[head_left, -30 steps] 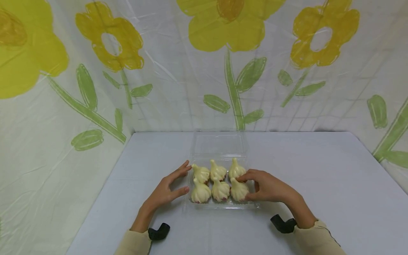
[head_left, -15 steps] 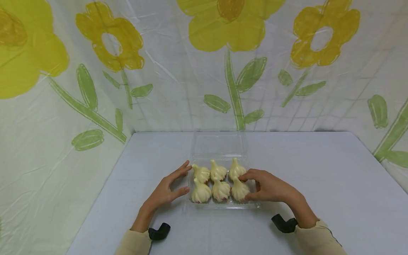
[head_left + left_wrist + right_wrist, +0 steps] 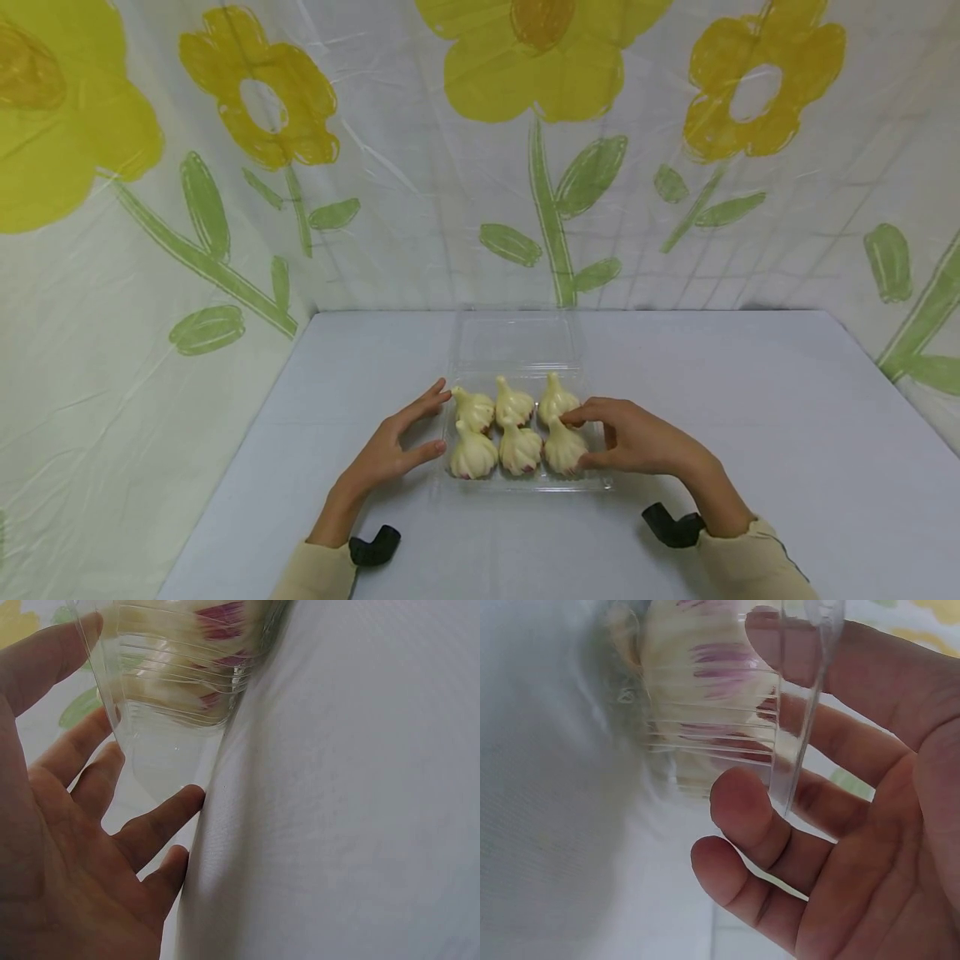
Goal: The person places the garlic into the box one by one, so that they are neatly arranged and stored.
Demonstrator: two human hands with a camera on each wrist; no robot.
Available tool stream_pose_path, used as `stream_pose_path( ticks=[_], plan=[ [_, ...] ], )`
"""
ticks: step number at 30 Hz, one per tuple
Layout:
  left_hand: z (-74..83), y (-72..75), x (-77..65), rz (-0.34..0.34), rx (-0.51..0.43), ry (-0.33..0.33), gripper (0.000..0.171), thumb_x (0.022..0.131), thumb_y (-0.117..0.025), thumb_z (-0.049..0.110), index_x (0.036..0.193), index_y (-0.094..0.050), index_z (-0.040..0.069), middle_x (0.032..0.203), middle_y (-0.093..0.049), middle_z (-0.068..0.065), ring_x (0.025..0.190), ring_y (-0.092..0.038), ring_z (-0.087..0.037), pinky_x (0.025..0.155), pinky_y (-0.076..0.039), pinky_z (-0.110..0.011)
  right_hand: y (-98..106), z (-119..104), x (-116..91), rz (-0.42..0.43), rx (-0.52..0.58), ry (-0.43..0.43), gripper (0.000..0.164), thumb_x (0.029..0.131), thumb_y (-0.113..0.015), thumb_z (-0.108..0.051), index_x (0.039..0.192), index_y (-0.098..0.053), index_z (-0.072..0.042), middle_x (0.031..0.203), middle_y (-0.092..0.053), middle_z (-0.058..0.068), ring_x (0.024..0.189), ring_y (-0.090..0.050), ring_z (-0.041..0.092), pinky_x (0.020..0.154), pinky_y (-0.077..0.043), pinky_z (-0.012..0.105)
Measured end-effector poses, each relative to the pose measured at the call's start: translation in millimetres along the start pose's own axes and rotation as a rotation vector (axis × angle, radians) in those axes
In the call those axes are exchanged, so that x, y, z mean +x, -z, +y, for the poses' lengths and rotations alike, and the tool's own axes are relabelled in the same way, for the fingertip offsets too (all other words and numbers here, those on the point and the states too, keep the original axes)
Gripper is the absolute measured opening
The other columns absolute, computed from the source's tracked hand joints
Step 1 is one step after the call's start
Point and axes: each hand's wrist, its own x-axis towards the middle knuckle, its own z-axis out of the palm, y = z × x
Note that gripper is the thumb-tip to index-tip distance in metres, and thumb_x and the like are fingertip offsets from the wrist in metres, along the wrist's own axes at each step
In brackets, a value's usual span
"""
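Note:
In the head view a clear plastic clamshell box (image 3: 525,485) stands open, holding several pale garlic bulbs in two rows. My right hand (image 3: 641,437) is at the box's right side, its thumb and forefinger around the front right garlic bulb (image 3: 564,450). In the right wrist view, the garlic bulb (image 3: 705,682) shows purple streaks through the ribbed wall, and the other fingers stay outside the box. My left hand (image 3: 390,446) is beside the box's left side with spread fingers. In the left wrist view, fingertips of the left hand (image 3: 82,825) meet the box's rim.
The clear lid (image 3: 517,337) lies folded back towards the far edge of the white table (image 3: 712,375). Behind it hangs a flower-printed curtain (image 3: 405,225). Black wrist pieces (image 3: 375,546) sit below both hands.
The front right garlic bulb has shifted very slightly to the right. My right hand and wrist have eased slightly right; the left hand has stayed in place.

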Motion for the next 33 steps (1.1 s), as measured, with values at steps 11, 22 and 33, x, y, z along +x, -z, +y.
stream_pose_path(
  ticks=[11,22,33],
  plan=[
    [-0.1,0.1,-0.1,0.0,0.02,-0.019,0.066,0.095,-0.072,0.022,0.155,-0.044,0.024,0.17,-0.027,0.0,0.15,-0.04,-0.033,0.115,-0.027,-0.072,6,1,-2,0.07,-0.044,0.004,0.05,0.088,-0.081,-0.024,0.134,-0.066,-0.009,0.123,-0.07,0.01,0.062,-0.05,0.001,0.059,-0.048,0.023],
    [2.6,0.7,0.4,-0.003,0.003,-0.023,0.067,0.095,-0.073,0.022,0.155,-0.044,0.026,0.169,-0.027,0.0,0.149,-0.041,-0.032,0.116,-0.027,-0.07,9,5,-3,0.237,-0.111,0.077,0.042,0.089,-0.08,-0.014,0.128,-0.068,-0.006,0.116,-0.072,0.01,0.067,-0.05,-0.001,0.06,-0.047,0.022],
    [1.4,0.3,0.6,-0.004,0.004,-0.014,0.067,0.095,-0.073,0.023,0.155,-0.044,0.026,0.17,-0.026,0.002,0.149,-0.041,-0.033,0.116,-0.026,-0.071,12,7,-4,0.342,-0.141,0.068,0.039,0.087,-0.081,-0.013,0.125,-0.07,-0.014,0.113,-0.073,0.006,0.069,-0.051,0.0,0.064,-0.05,0.026]
  ],
)
